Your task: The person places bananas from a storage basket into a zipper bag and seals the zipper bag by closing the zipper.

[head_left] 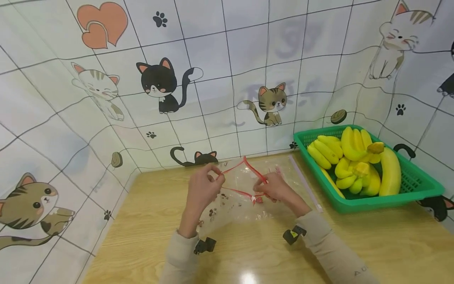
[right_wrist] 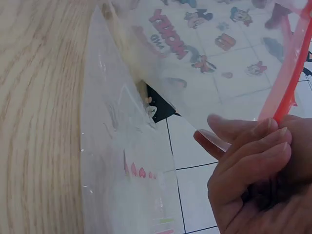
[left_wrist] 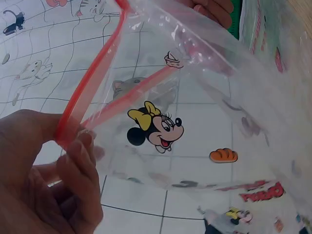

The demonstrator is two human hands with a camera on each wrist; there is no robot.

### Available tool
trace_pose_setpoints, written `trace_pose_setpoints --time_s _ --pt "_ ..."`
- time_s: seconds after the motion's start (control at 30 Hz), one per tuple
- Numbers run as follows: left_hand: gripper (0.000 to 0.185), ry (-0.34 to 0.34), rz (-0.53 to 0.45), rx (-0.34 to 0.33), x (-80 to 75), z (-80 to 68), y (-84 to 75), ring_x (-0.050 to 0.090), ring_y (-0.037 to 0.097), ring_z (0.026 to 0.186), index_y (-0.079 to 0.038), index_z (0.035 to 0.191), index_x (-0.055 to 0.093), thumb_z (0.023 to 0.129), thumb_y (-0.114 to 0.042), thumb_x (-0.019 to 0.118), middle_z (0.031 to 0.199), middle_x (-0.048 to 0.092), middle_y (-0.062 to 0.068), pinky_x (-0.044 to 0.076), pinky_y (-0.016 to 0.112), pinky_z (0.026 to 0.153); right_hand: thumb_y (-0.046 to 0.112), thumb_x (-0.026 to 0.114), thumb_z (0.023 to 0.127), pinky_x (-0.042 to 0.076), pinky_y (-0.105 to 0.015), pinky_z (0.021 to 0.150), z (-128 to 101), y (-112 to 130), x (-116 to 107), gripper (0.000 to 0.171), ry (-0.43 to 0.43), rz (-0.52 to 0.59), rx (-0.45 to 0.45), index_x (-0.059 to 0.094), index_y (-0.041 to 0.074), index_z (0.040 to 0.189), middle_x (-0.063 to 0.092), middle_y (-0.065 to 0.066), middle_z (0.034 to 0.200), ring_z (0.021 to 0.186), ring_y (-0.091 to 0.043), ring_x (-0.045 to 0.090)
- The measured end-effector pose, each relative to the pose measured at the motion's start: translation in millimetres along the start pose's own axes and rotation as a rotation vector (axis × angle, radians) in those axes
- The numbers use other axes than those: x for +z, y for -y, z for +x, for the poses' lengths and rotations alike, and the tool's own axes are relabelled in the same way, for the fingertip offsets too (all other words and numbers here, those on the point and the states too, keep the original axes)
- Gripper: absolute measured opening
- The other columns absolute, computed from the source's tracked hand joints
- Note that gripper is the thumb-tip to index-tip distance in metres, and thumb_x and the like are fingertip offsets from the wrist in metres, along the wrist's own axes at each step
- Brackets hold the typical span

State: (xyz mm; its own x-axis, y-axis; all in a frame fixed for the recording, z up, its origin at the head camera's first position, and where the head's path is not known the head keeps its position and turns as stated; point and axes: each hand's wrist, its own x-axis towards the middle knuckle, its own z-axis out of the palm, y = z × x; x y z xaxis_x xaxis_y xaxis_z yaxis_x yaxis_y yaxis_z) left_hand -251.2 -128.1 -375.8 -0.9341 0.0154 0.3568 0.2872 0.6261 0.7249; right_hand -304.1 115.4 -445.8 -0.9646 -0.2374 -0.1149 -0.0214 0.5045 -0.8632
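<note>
A clear plastic zip bag (head_left: 235, 197) printed with cartoon figures hangs between both hands above the wooden table (head_left: 142, 221). Its red zip strip (head_left: 248, 163) is pulled apart, so the mouth stands open. My left hand (head_left: 203, 189) pinches the left end of the red strip (left_wrist: 78, 114) between thumb and fingers (left_wrist: 80, 161). My right hand (head_left: 278, 189) pinches the right end of the strip (right_wrist: 287, 85), fingers (right_wrist: 253, 146) curled over the bag's edge. The bag (left_wrist: 204, 136) looks empty.
A green plastic basket (head_left: 422, 189) at the right holds several yellow bananas (head_left: 354, 161). Another clear bag (head_left: 301, 177) lies flat on the table behind the hands. Cat-printed tiled walls close the back and left side. Small black wrist cameras (head_left: 205, 245) sit under both sleeves.
</note>
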Motion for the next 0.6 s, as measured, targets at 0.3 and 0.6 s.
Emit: trace_pose_setpoints --time_s 0.3,0.6 --pt "0.021 -0.009 -0.343 -0.120 7.4 6.8 6.6 0.061 0.017 0.040 -0.006 0.109 0.079 0.096 -0.020 0.072 0.055 0.067 0.009 0.054 0.030 0.042 0.026 0.066 0.101 0.042 -0.023 0.044 -5.8 8.8 -9.2 0.033 0.085 -0.043 -0.054 0.066 0.001 0.123 0.056 -0.005 0.062 0.047 -0.012 0.046" --pt "0.024 -0.027 -0.391 -0.148 11.6 8.2 10.6 0.063 0.012 0.042 -0.003 0.108 0.079 0.097 -0.022 0.072 0.059 0.070 0.009 0.058 0.032 0.046 0.041 0.064 0.102 0.061 -0.035 0.064 -37.2 30.6 -54.9 0.055 -0.013 -0.211 -0.163 0.054 0.003 0.139 0.073 -0.019 0.106 0.077 -0.019 0.070"
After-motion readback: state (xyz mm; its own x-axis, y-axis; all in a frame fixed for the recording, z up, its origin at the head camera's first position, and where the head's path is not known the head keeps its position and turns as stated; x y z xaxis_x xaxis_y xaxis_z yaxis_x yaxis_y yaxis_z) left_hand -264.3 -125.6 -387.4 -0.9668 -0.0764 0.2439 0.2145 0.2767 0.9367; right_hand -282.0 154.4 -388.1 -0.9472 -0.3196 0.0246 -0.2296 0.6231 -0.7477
